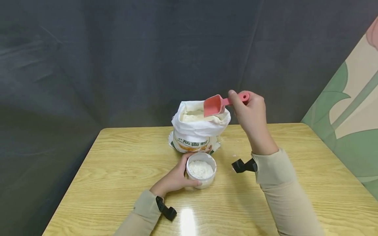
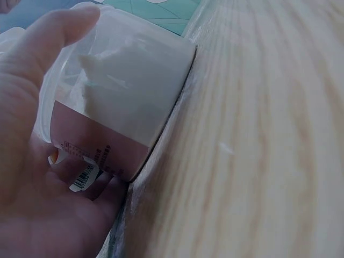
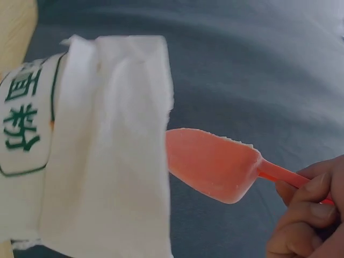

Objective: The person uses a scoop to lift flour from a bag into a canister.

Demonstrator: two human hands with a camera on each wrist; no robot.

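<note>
A pink scoop (image 1: pixel 213 105) is pinched by its handle in my right hand (image 1: pixel 251 106), over the open mouth of a white flour bag (image 1: pixel 196 131). Traces of flour line the scoop's rim (image 3: pixel 231 141) in the right wrist view; its inside is hidden there. Flour fills much of the bag, whose top is folded outward. In front of the bag stands a clear plastic tub (image 1: pixel 190 180), upright, with white flour (image 1: pixel 200 169) inside. My left hand (image 1: pixel 177 177) grips the tub from the left, thumb at the near side, fingers behind. A brown label (image 2: pixel 97 137) shows on the tub's side.
All this stands on a wood-grain table (image 1: pixel 127 164). Dark cloth (image 1: pixel 141 65) hangs behind the table's far edge. To the right is a panel with green leaf shapes (image 1: pixel 348 124). Small white specks lie on the table right of the bag.
</note>
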